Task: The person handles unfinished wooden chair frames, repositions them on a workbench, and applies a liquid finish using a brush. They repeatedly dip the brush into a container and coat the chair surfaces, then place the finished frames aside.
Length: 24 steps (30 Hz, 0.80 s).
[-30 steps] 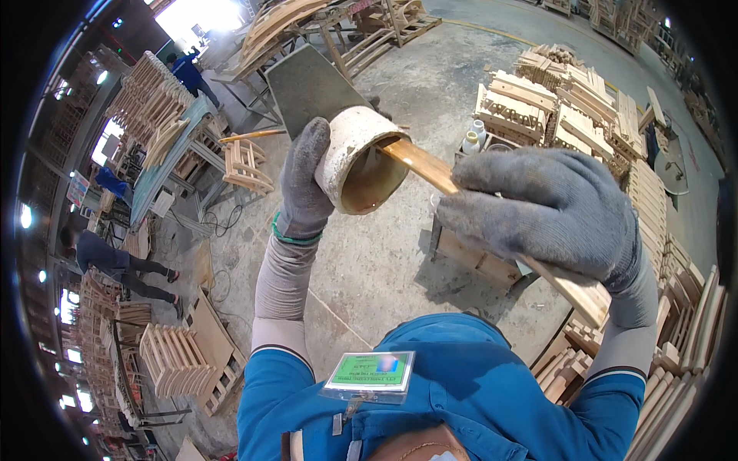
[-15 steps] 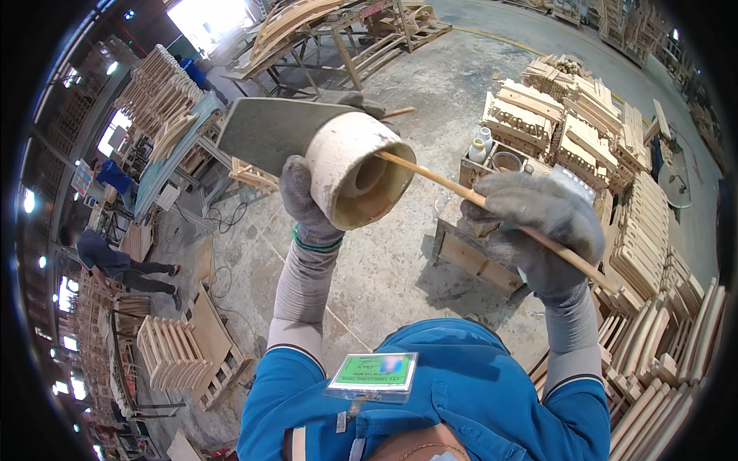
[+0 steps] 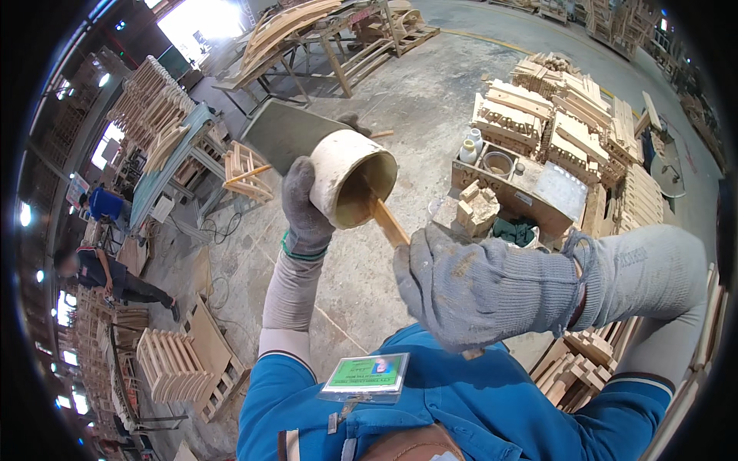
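My left hand (image 3: 306, 206), in a grey knit glove, grips a pale round container (image 3: 350, 178) tipped on its side, its open mouth turned toward me with yellowish paste inside. My right hand (image 3: 486, 286), also gloved in grey, holds a flat wooden stick (image 3: 388, 223) whose far end reaches into the container's mouth. The stick's near end pokes out below my right palm. Both hands are raised in front of my chest, above a blue shirt with a green badge (image 3: 365, 375).
A low wooden crate (image 3: 516, 183) with a white bottle, a bowl and wood blocks stands on the concrete floor, right of centre. Stacked wooden parts (image 3: 566, 104) pile up behind it. A grey board (image 3: 286, 132) leans behind the container. A crouching person (image 3: 108, 275) works at far left beside slatted frames (image 3: 173, 363).
The container has turned so its mouth faces me more. My right hand has come nearer and lower, pushing the stick deeper into the container.
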Each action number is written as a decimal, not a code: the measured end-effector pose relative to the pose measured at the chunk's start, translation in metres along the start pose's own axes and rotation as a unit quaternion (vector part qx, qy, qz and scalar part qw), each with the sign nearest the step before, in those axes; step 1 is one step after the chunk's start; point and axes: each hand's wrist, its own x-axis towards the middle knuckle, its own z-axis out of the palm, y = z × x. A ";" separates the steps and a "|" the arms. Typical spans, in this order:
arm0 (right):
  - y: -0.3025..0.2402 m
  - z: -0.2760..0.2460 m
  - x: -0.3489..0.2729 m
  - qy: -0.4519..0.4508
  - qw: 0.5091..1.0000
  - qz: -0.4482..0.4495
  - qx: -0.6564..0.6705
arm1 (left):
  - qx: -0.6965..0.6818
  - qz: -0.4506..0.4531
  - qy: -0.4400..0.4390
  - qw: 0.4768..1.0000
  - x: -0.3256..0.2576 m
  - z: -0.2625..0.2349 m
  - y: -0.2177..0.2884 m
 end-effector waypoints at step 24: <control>-0.001 0.043 -0.017 0.164 0.922 0.099 0.337 | -0.393 -0.121 -0.039 0.911 -0.020 -0.005 0.026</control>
